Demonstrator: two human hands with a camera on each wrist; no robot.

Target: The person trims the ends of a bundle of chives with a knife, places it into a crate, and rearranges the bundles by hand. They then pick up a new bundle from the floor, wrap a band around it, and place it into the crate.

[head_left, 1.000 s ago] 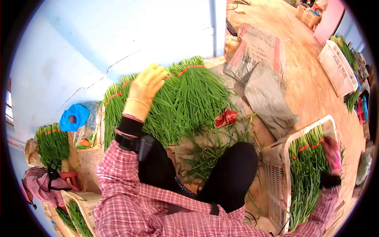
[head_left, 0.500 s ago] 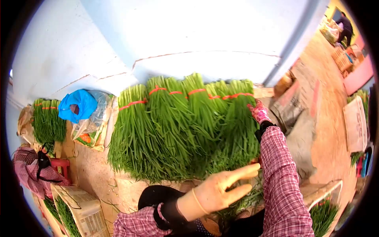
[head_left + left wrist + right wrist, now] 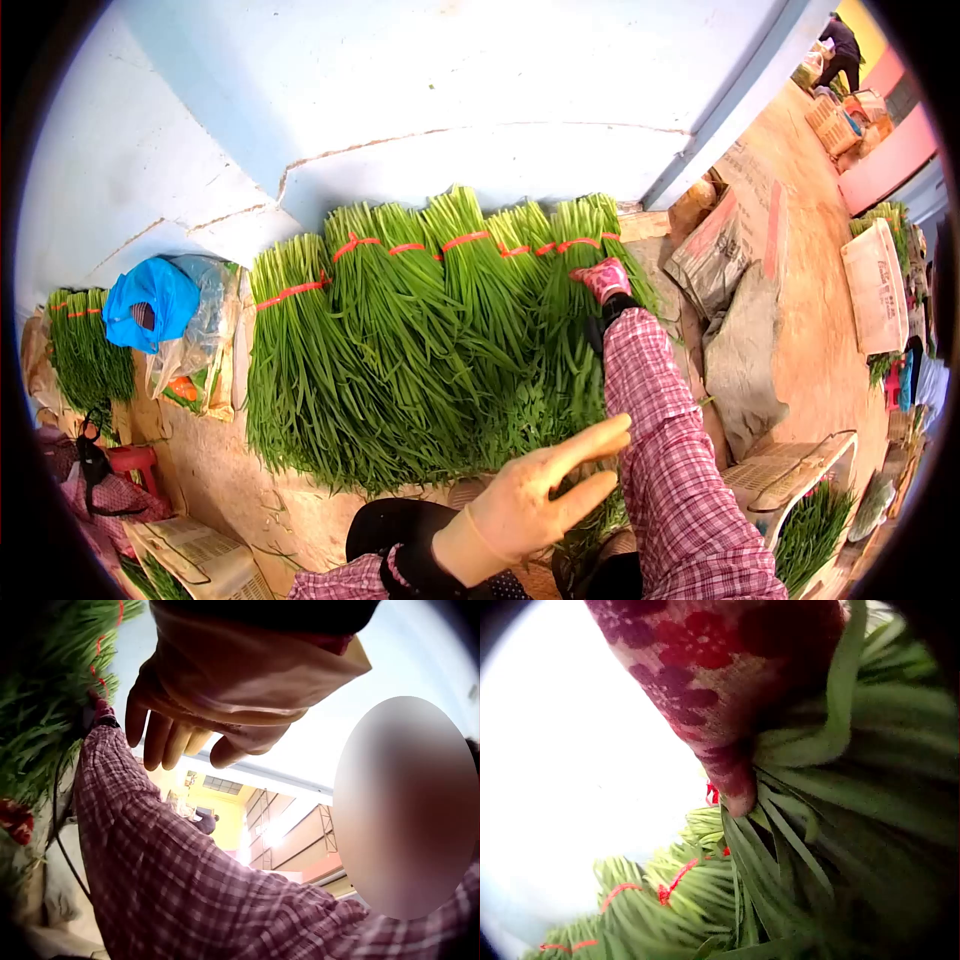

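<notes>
Green garlic chives (image 3: 380,370), tied in bundles with red bands, stand in a row against the wall in the head view. My right hand (image 3: 602,279), in a flowered glove, grips the bundle (image 3: 570,335) at the row's right end, just below its band. In the right wrist view the thumb (image 3: 739,801) presses into the leaves; the other fingers are hidden. My left hand (image 3: 525,505), in a yellow rubber glove, is held in front of the row near my right sleeve. Its fingers are extended and hold nothing, as the left wrist view of the gloved hand (image 3: 217,682) also shows.
A plastic crate (image 3: 790,470) with more chives stands at the right, another crate (image 3: 205,555) at lower left. Grey sacks (image 3: 745,370) lie right of the row. A blue bag (image 3: 150,305) and more bundles (image 3: 90,350) are at the left. A person (image 3: 840,50) bends far off.
My right hand has moved from the right-hand crate to the row, where a bundle now stands at the right end. My left hand has come down from over the row toward my lap.
</notes>
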